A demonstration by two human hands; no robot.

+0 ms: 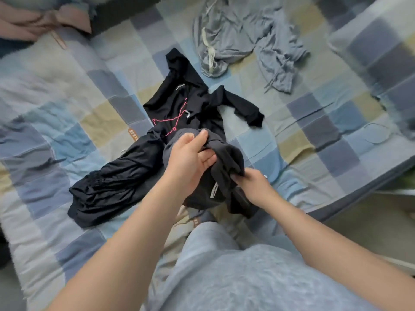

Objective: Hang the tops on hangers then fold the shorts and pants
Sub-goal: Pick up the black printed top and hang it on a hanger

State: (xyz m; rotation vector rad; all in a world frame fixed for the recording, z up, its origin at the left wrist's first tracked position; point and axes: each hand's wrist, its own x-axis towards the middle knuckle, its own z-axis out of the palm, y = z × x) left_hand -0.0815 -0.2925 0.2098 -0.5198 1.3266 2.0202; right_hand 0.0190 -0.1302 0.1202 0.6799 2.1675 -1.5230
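Observation:
I hold a dark grey garment bunched above the bed. My left hand grips its upper edge with thumb and fingers curled into the cloth. My right hand pinches its lower right fold. Behind it a black hooded top with pink stitching lies spread on the bed, one sleeve out to the right. A black pleated garment lies crumpled to the left. Farther back a light grey garment with drawstrings is rumpled.
The bed carries a checked blue, grey and beige cover. A pink garment lies at the far left corner. A matching pillow sits at the right. The bed edge and floor show at lower right.

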